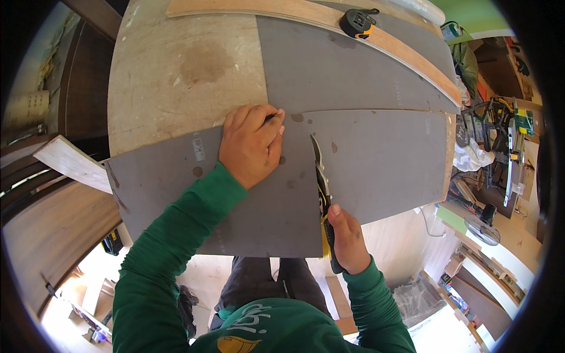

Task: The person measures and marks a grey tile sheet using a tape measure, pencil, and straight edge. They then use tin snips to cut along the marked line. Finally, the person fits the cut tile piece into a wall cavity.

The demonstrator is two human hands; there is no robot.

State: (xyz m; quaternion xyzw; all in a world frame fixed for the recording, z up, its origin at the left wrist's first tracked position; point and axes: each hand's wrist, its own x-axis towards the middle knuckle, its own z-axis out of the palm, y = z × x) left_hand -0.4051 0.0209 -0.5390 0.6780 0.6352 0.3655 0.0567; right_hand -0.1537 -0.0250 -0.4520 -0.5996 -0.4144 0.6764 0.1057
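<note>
A large grey sheet [253, 217] with dark stains lies across the worktable, its near part hanging over the front edge. A slit runs up from its near edge, and the two sides stand apart there. My right hand [349, 241] is closed around the black and yellow handles of a pair of tin snips [323, 203]. Their metal blades point away from me, in the slit. My left hand [252, 141] is on the sheet's far edge, left of the blades, fingers curled over it. A small dark spot shows between thumb and forefinger; I cannot make it out.
Behind lies another grey sheet [329, 70] on the stained wooden tabletop [176, 65]. A long wooden strip [400, 47] crosses it, with a tape measure [357, 23] on top. A pale board [73, 162] juts out at left. Tools and a fan [482, 229] stand at right.
</note>
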